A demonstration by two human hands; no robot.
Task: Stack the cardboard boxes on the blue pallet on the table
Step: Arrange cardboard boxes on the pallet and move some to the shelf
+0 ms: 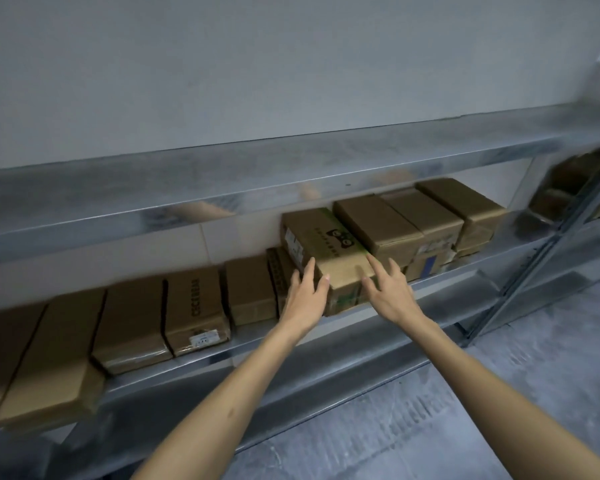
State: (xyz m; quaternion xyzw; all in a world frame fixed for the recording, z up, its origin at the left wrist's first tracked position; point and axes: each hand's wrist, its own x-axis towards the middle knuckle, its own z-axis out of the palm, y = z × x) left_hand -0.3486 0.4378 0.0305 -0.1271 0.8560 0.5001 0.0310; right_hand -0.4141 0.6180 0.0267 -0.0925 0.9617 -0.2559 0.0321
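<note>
A cardboard box with green print and a white label [326,247] lies on top of other boxes on a metal shelf [326,327]. My left hand [305,296] reaches its near left corner with straight fingers touching the box's side. My right hand [388,289] comes in from the right, fingers spread and straight, fingertips at the box's near right edge. Neither hand grips the box. Several more cardboard boxes [194,306] stand in a row along the same shelf to the left and right. The blue pallet and the table are out of view.
A metal shelf board [257,188] runs just above the boxes, leaving a low gap. A diagonal upright post [520,278] of the rack stands at the right, with more boxes [568,188] behind it. Grey floor [430,410] lies below.
</note>
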